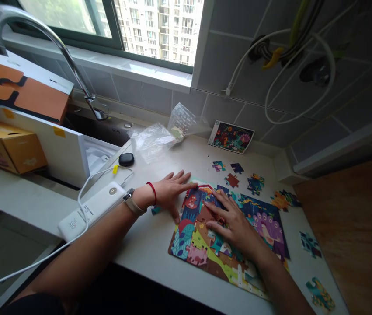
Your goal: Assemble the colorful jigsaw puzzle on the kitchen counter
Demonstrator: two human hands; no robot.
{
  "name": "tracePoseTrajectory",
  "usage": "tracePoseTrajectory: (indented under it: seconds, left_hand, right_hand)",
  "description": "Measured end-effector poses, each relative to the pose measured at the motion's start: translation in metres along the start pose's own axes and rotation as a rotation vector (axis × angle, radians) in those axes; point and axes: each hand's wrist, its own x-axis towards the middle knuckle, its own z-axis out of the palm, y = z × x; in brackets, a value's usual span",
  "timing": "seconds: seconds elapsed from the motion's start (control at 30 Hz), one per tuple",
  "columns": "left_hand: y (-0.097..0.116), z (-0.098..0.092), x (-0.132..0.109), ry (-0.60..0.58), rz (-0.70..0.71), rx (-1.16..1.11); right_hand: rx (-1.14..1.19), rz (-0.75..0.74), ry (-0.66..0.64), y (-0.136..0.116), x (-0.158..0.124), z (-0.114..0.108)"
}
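A colourful jigsaw puzzle (202, 253), largely joined together, lies on the white counter in front of me. My left hand (169, 192) rests at its upper left edge, fingers spread, with the forefinger reaching the top edge. My right hand (234, 218) lies over the middle of the puzzle, fingers stretched out and touching the pieces; it hides part of the picture. Just above the puzzle lie loose pieces: a reddish-brown piece (231, 180), a dark blue piece (237, 168) and a pink and teal piece (219, 166).
A picture card (231, 137) leans near the wall, beside a clear plastic bag (154, 142). A white power bank (90, 212) with a cable and a black case (126, 159) are on the left. Boxes (12, 144) stand by the sink tap (71, 61). More pieces (320, 294) lie right.
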Motion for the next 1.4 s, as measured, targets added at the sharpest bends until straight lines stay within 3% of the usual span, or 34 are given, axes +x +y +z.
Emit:
tracePoseTrajectory:
  seconds: [0.5, 1.17, 1.3, 1.4]
  left_hand:
    - [-0.0018, 0.0015, -0.0033, 0.147, 0.06, -0.06]
    - [-0.0018, 0.0001, -0.0035, 0.143, 0.059, -0.075]
    - [-0.0036, 0.0019, -0.0019, 0.139, 0.054, -0.073]
    - [-0.0037, 0.0018, -0.0012, 0.119, 0.044, -0.064]
  right_hand:
    - [0.001, -0.025, 0.012, -0.0032, -0.0001, 0.0042]
    - [0.011, -0.037, 0.018, -0.0039, 0.0014, 0.0041]
    - [0.058, -0.042, 0.074, -0.004, 0.0022, 0.0041]
    - [0.102, -0.037, 0.2, -0.0041, 0.0018, 0.0005]
